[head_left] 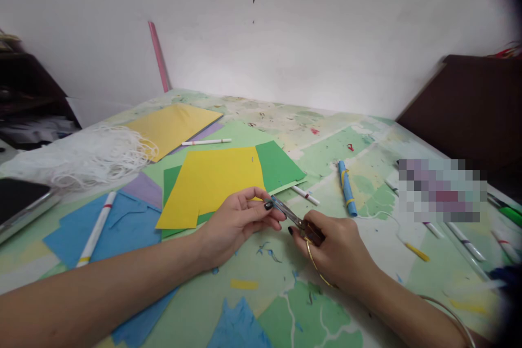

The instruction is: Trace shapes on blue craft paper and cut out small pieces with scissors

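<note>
Near the middle, my left hand (244, 215) pinches a tiny blue piece between thumb and forefinger. My right hand (336, 247) is wrapped round the brown handles of small metal scissors (290, 213), whose blades reach the blue piece at my left fingertips. Behind my left hand lie yellow paper (220, 176) and green paper (279, 166), overlapping. Blue paper (130, 223) lies under and beside my left forearm, and another blue piece (238, 326) is at the near edge. A rolled blue tube with yellow bands (347, 190) rests beyond my right hand.
White string (101, 155) is heaped at the left beside a phone (24, 204). A marker (95, 228) lies on the blue paper, another (206, 142) behind the yellow sheet. Several markers (465, 240) lie at the right. Small scraps dot the patterned tabletop (269, 293); a wall rises behind.
</note>
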A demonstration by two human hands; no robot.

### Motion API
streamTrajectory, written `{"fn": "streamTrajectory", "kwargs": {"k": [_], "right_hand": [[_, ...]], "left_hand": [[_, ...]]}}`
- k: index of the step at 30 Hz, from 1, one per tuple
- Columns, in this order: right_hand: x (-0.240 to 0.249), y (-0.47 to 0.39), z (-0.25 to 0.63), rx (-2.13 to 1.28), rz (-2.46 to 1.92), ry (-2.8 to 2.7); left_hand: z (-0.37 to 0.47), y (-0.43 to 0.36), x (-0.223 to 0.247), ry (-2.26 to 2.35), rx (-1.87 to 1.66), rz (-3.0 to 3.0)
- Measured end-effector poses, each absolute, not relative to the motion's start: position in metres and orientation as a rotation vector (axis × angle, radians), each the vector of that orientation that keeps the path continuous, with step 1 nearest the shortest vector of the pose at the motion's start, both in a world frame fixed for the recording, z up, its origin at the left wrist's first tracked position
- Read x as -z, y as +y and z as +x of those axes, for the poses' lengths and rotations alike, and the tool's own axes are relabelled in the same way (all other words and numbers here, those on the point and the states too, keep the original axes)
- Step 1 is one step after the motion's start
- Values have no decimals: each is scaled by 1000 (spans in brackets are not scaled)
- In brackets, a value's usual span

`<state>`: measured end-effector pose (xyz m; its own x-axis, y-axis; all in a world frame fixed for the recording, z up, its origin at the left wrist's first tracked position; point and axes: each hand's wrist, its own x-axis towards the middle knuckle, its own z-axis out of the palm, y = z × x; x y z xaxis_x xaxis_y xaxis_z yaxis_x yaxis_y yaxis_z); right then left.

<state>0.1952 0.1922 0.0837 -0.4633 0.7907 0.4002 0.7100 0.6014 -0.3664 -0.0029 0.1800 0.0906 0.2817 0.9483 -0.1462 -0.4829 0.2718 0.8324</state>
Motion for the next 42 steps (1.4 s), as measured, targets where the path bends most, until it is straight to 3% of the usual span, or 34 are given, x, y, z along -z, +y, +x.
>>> {"fn": "streamTrajectory", "kwargs": {"k": [16,42], "right_hand": [[-85,189,194,-287,-1119,-2274],[-84,187,191,-129,-1060,-2292]], "left_hand": [[-1,175,-88,661,-1040,999],[-1,174,-91,648,-985,1005]]}}
